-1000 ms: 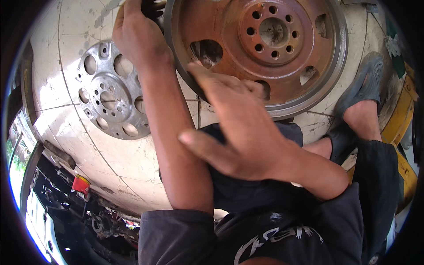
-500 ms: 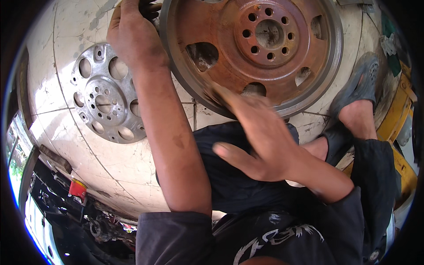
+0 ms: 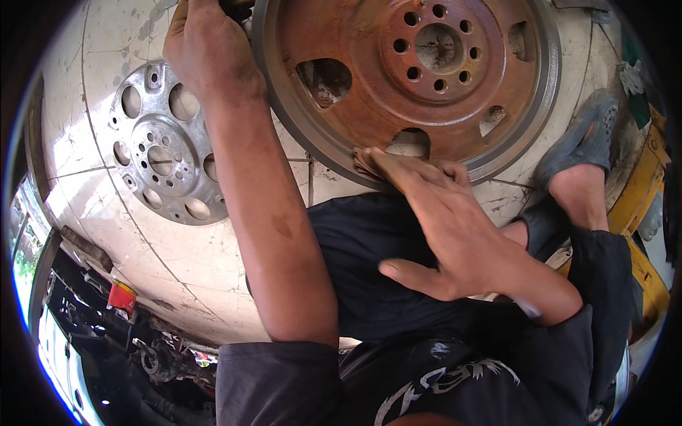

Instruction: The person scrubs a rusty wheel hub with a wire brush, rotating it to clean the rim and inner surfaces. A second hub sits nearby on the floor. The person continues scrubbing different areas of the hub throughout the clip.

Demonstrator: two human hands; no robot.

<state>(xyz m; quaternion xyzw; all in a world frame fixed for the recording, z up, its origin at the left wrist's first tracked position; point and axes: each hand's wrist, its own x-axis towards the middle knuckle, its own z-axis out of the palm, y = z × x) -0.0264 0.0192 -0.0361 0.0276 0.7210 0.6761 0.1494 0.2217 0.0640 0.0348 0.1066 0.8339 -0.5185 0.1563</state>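
Rusty wheel sits before the person. Right hand lies over its near rim, thumb spread; can't tell if gripping. Left hand at wheel's left edge, fingertips cropped, grip unclear. Silver plate left of wheel; shirt nearer than wheel, white print.

Disc left of flywheel

Pale tiled floor, cracked and stained, crossed by dark joints; silver perforated disc, lying flat on the floor at left, its central hole ringed by smaller ones; red container with yellow rim, lower left, near dark mechanical parts; yellow metal frame, at the right edge; green material, upper right, beside a crumpled pale scrap.
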